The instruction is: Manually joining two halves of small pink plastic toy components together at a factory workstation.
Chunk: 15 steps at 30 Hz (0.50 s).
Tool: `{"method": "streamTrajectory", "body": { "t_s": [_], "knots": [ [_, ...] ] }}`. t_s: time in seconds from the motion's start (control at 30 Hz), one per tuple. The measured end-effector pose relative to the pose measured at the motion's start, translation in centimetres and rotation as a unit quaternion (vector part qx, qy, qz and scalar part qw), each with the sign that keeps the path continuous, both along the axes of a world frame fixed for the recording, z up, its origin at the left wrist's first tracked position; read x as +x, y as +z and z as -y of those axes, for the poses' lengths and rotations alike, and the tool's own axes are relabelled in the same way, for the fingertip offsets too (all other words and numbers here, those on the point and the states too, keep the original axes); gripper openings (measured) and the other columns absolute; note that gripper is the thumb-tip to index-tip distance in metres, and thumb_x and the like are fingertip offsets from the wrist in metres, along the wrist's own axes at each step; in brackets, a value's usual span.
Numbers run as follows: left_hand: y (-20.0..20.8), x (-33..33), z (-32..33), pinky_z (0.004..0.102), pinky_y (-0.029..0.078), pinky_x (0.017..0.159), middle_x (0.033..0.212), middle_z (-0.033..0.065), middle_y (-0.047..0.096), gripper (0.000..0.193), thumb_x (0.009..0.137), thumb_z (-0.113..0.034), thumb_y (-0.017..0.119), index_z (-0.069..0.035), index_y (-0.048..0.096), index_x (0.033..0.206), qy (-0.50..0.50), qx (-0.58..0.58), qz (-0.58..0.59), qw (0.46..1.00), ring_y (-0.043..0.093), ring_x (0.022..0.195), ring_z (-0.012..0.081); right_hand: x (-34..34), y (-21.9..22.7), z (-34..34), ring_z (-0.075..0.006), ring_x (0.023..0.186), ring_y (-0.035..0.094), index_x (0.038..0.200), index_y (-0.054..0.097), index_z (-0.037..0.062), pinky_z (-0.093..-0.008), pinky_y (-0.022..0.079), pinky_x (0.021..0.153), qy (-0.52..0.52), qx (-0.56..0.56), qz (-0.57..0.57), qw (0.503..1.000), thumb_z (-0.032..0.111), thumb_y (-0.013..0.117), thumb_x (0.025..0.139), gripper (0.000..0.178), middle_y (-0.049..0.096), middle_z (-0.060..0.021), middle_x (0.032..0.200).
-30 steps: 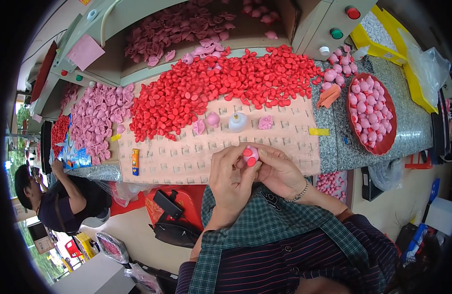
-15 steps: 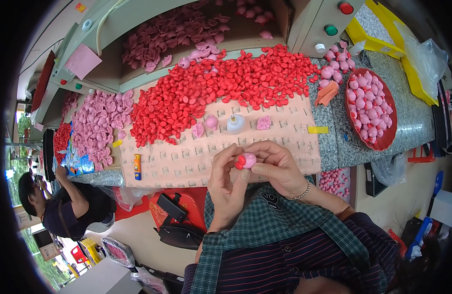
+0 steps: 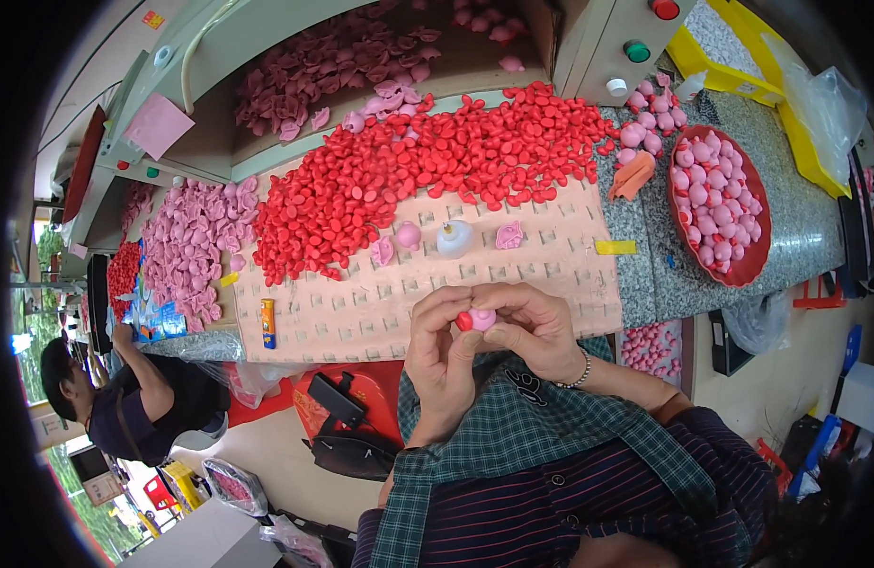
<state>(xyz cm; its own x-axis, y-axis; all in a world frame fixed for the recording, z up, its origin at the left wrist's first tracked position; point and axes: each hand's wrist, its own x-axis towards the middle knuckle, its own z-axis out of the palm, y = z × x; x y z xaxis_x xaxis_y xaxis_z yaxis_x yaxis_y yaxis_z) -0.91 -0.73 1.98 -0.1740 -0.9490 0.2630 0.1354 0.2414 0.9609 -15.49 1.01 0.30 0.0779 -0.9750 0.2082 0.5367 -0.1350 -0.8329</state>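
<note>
Just above the near edge of the mat, my left hand [image 3: 441,352] and my right hand [image 3: 539,333] meet around a small pink rubber ball piece [image 3: 482,320] with a red oval piece [image 3: 464,322] on its left side. My left fingertips pinch the red side, while my right thumb and fingers press the pink side. Where the two pieces join is partly covered by fingers. Beyond my hands stand a white squeeze bottle [image 3: 453,240], a pink ball [image 3: 409,235] and two crumpled pink pieces, one of them a square-looking pink piece [image 3: 509,235] on the right.
Red oval pieces [image 3: 428,151] are heaped across the back of the mat [image 3: 361,317], pink pieces [image 3: 196,232] at its left. A red basket [image 3: 680,222] of pink-and-red balls stands right. An orange-blue tube [image 3: 268,325] lies near left; a co-worker [image 3: 134,407] sits beyond.
My fingers have closed in further around the pink ball piece, and my left index finger now lies along its top. The held piece has shifted slightly down.
</note>
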Motion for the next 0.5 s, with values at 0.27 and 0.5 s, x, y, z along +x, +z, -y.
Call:
{"method": "streamTrajectory", "body": {
  "t_s": [0.27,0.5],
  "knots": [
    [-1.2,0.3,0.1,0.0380,0.040,0.107,0.134,0.0169,0.052,0.033,0.096,-0.009,0.061,0.001,0.054,0.126,-0.028,0.125,-0.127,0.984,0.052,0.124,0.0234,-0.6,1.7,1.4,-0.0188,0.104,0.064,0.116,0.062,-0.0032,-0.0336,0.053,0.090,-0.044,-0.045,-0.137,0.989,-0.003,0.067,0.089,0.028,0.062,-0.0155,0.122],
    [-0.3,0.4,-0.3,0.0363,0.043,0.104,0.126,0.0133,0.059,0.032,0.098,-0.011,0.059,0.002,0.053,0.126,-0.062,0.215,-0.128,0.966,0.056,0.118,0.0219,-1.4,2.6,2.0,-0.0227,0.094,0.065,0.109,0.066,0.0007,-0.0319,0.052,0.081,-0.144,-0.136,-0.393,0.898,-0.002,0.075,0.077,0.033,0.066,-0.0118,0.102]
  ]
}}
